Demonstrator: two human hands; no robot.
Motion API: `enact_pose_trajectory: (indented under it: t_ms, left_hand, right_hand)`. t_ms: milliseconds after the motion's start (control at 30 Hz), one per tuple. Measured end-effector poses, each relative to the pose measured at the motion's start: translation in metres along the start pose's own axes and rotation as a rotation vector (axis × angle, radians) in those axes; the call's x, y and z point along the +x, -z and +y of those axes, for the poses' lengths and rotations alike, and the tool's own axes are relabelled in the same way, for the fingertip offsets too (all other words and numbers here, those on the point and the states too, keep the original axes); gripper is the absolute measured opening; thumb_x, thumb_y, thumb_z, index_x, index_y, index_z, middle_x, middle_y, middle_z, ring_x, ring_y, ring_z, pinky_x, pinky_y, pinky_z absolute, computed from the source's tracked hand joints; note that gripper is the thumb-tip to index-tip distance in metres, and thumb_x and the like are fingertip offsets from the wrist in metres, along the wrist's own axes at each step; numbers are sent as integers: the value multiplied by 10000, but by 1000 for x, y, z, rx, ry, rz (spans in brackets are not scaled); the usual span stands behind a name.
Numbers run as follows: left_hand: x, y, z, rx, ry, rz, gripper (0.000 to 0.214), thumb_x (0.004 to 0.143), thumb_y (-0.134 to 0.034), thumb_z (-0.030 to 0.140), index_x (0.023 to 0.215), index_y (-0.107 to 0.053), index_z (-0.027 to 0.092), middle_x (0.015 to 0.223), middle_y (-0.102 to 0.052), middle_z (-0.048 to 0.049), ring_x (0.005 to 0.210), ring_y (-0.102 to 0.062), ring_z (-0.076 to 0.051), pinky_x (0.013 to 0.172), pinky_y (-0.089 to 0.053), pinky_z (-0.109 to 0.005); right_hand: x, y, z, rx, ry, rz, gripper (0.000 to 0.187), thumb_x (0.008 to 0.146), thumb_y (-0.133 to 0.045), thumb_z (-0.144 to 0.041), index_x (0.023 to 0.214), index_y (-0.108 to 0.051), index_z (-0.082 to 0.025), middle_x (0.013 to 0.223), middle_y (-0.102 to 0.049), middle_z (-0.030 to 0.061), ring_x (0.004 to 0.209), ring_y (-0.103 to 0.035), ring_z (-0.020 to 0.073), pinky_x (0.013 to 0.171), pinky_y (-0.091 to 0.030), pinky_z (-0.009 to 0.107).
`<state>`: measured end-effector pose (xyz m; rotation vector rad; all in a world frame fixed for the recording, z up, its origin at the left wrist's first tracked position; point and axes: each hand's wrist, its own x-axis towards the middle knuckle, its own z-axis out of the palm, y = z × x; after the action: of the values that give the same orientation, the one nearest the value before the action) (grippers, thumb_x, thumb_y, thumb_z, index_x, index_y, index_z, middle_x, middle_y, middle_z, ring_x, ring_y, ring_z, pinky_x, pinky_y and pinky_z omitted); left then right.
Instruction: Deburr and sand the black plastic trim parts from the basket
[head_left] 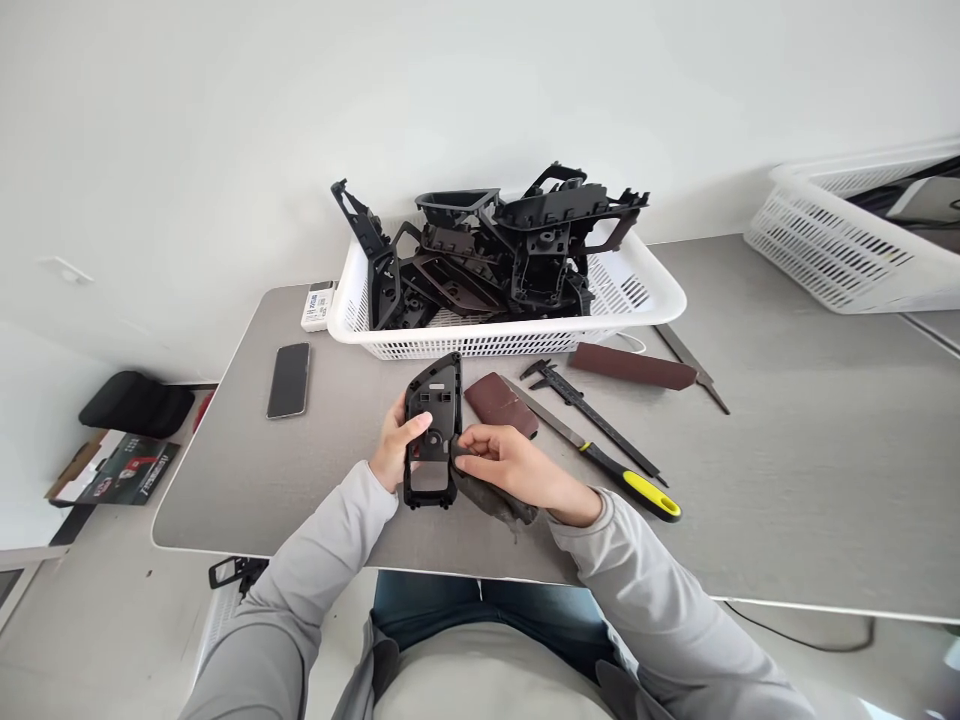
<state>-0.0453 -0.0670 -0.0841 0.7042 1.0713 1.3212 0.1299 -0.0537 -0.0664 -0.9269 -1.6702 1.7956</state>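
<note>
black moulded-plastic elongated frame [435,437], held over smooth grey bench [795,450] | left hand [396,445]: gripping its left side | right hand [510,465]: pinching limp dark-grey cloth-like sheet [491,499] at its right edge | beyond: white perforated plastic basket [510,333], angular black parts [555,208] inside

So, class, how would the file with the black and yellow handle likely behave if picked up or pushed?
The file would probably stay stiff, since its blade looks like straight metal. Pushed, it may slide or swivel rather than roll, given that long, flat blade. Its handle, thicker than the blade, should be the easier end to grip.
</note>
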Motion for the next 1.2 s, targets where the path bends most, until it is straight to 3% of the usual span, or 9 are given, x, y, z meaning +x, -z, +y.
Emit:
enact_pose_trajectory:
  t_ms: [200,467,533,600,733,800,967,1100,1200]
  left_hand:
    - [-4,-5,2,-13,125,-124,627,507,-854,414,1029,-584,194,778,-672,0,584,-600,-133,523,-476,-246]
    - [-2,-3,-1,22,138,-149,665,549,-848,518,1068,-590,193,682,-630,31,468,-538,-95,436,-402,-212]
    - [-3,-4,-1,5,135,-112,653,573,-813,619,1016,-604,187,630,-607,40,426,-503,-83,395,-366,-202]
    - [-3,-6,-1,-7,145,-44,659,575,-747,736,894,-610,175,583,-587,38,391,-478,-79,360,-335,-201]
    - [2,-6,-1,15,161,149,670,567,-678,816,698,-579,166,509,-557,28,339,-436,-78,323,-265,-214]
    - [4,-5,-2,17,145,234,658,587,-681,801,720,-600,161,544,-596,13,378,-488,-93,349,-303,-220]
    - [3,-7,-7,6,90,211,608,623,-700,750,787,-611,171,572,-590,39,418,-497,-93,392,-346,-224]
    - [2,-8,-8,28,2,215,534,675,-712,675,807,-614,167,630,-616,40,498,-543,-91,462,-420,-224]
    - [3,-6,-4,50,52,231,568,667,-686,721,801,-577,179,545,-552,66,367,-445,-72,344,-277,-210]
  right_hand:
    - [4,8,-7,168,-8,299,285,717,-724,-448,758,-609,-190,640,-634,-8,545,-552,121,500,-435,249]
    - [11,2,6,20,234,638,314,723,-736,-492,773,-610,-209,736,-686,37,689,-661,183,638,-552,315]
    - [11,0,8,-30,287,640,266,762,-707,-457,806,-619,-210,765,-695,40,721,-673,187,681,-564,327]
    - [9,-1,8,-107,321,564,208,807,-668,-414,822,-627,-210,786,-700,39,734,-674,184,701,-565,325]
    - [1,-8,6,-310,345,144,122,847,-629,-308,795,-654,-200,727,-697,19,640,-639,155,611,-531,276]
    - [-3,-13,5,-363,401,55,102,854,-630,-275,802,-666,-195,700,-691,15,592,-616,144,576,-516,266]
    - [-4,-25,10,-533,694,436,122,906,-569,-200,940,-686,-208,889,-705,78,765,-673,183,683,-568,321]
    - [-2,-31,15,-810,747,370,244,908,-507,-122,1032,-702,-199,1012,-689,110,866,-688,196,677,-583,306]
    - [0,-26,17,-850,666,410,260,859,-502,-82,975,-716,-171,989,-667,112,794,-685,196,620,-579,304]
